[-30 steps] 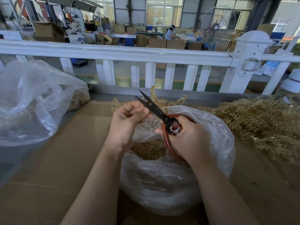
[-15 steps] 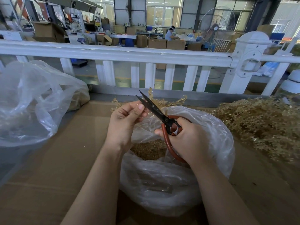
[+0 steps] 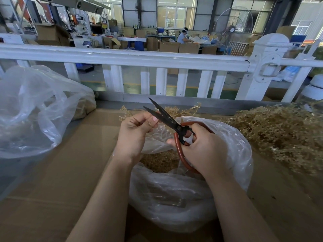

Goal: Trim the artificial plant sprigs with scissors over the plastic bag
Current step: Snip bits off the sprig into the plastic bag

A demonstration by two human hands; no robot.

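Trimmings are filling the plastic bag (image 3: 201, 198); a large sprig pile (image 3: 279, 135) is waiting. Right hand (image 3: 202, 149) is gripping part-open scissors (image 3: 167, 119); left hand (image 3: 136, 133) is pinching a sprig.

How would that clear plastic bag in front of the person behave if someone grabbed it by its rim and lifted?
The plastic bag is thin and crumpled, so it would probably sag and fold rather than keep its shape. Only a shallow layer of trimmings shows inside, so it likely lifts easily. Its glossy film may slip in a loose grip.
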